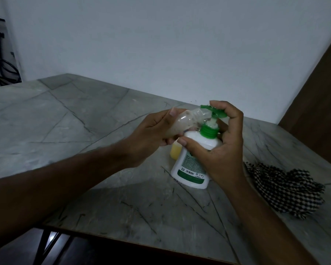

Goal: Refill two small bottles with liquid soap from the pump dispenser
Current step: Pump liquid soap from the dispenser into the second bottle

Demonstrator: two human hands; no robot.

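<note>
Grey veined marble table (84, 119) against a white wall (161, 35). Counted: one white dispenser (191, 169) upright on the table; two small bottles; one checked cloth (287, 190) right of the dispenser. Clear bottle (52, 121) gripped by left hand (151, 134), mouth at the green spout. Yellow bottle (175, 152) just behind the dispenser. Right hand (220, 146) curled round the dispenser, fingers on the pump head.

A white, green-topped pump dispenser (191, 165) stands tilted, a clear small bottle (52, 121) angled at its spout, a yellow bottle (175, 152) seemingly behind.
</note>
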